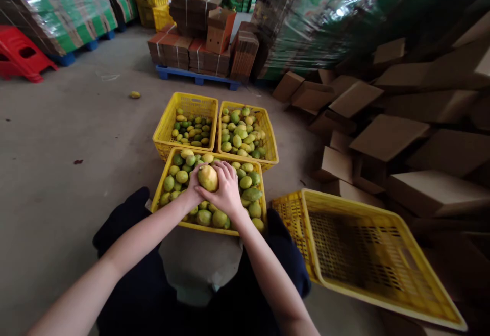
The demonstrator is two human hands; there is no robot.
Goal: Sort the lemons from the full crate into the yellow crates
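Yellow-green fruit [207, 178] is sitting between left hand [193, 187] and right hand [227, 189], both curling round it, above the near crate [161, 181] at twelve o'clock from the wearer. Loosening fingers could be letting it slip, bruising it on the piled fruit [204, 217] below; a bump could be sending loose ones over the rim. Knees are flanking the crate, limiting elbow room. Two rear crates [186, 102] are standing beyond, fruit inside. Side crate [348, 200] is blocking four o'clock, cardboard boxes [388, 137] cluttering two. Stray fruit [135, 94] is lying on the floor at eleven.
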